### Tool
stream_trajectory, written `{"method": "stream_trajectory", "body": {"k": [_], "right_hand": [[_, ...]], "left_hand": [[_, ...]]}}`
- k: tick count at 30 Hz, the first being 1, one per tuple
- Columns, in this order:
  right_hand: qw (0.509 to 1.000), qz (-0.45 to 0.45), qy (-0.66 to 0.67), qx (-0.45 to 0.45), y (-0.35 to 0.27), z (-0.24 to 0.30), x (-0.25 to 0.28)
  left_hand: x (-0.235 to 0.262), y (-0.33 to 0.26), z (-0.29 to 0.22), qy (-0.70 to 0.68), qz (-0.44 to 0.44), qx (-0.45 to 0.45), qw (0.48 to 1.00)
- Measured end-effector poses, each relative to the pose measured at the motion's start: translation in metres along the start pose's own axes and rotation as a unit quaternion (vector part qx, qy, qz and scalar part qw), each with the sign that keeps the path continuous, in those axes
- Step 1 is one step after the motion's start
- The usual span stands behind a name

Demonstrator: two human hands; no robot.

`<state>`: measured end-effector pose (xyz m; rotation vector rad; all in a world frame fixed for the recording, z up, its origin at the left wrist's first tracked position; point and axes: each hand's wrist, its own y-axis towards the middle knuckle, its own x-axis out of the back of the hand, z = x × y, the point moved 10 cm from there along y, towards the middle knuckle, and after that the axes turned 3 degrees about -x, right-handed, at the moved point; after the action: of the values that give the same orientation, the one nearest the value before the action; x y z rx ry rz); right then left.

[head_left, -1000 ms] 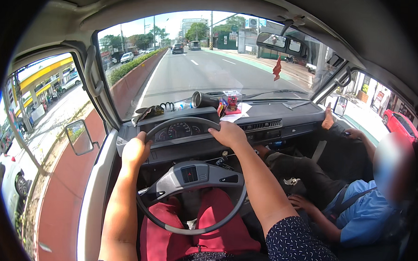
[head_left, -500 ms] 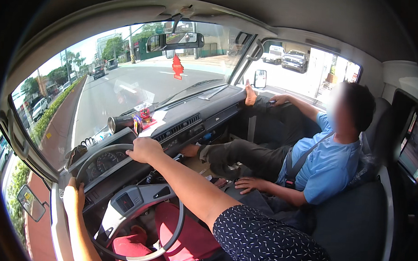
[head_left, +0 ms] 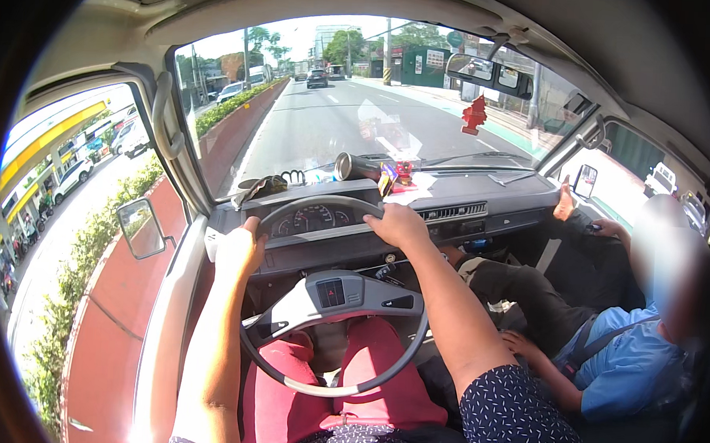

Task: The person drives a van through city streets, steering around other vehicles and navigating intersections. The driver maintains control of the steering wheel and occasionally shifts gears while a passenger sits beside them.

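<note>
In the cabin, a glossy dark cylinder lay toward the long grey dashboard's left end. Left hand and right hand curled fingers around the round grey steering wheel.

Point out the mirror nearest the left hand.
The left door mirror, left of the left hand; the interior mirror and right door mirror are farther, beyond the right hand.

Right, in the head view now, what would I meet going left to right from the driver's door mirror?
Driver's door mirror, left hand on the steering wheel, dark cylinder on the dashboard, right hand on the same wheel, red tree-shaped hanger, passenger's bare foot, passenger-side mirror.
</note>
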<state>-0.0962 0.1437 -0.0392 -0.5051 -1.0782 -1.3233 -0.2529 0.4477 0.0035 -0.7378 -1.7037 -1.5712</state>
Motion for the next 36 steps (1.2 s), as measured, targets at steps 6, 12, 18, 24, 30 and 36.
{"method": "stream_trajectory", "body": {"k": [6,12,18,24,30,36], "right_hand": [[0.999,0.032,-0.016,-0.014,0.002,0.001,-0.001],[0.999,0.030,-0.005,-0.019,-0.001,0.003,0.004],[0.999,0.029,-0.014,-0.009,0.001,0.006,0.006],[1.000,0.010,-0.023,0.007,0.005,0.006,0.002],[1.000,0.014,-0.005,0.006,0.006,0.006,0.003],[1.000,0.026,-0.010,0.007,0.005,0.010,0.004]], "left_hand": [[0.011,-0.001,-0.009,-0.051,-0.010,-0.009,0.999],[0.010,0.001,-0.008,-0.059,-0.007,-0.012,0.998],[-0.006,0.003,0.009,-0.115,0.039,0.020,0.992],[-0.058,-0.035,0.056,-0.496,0.162,0.162,0.837],[-0.075,-0.122,0.066,-0.603,0.235,0.233,0.726],[-0.074,-0.145,0.055,-0.669,0.201,0.227,0.678]]}}
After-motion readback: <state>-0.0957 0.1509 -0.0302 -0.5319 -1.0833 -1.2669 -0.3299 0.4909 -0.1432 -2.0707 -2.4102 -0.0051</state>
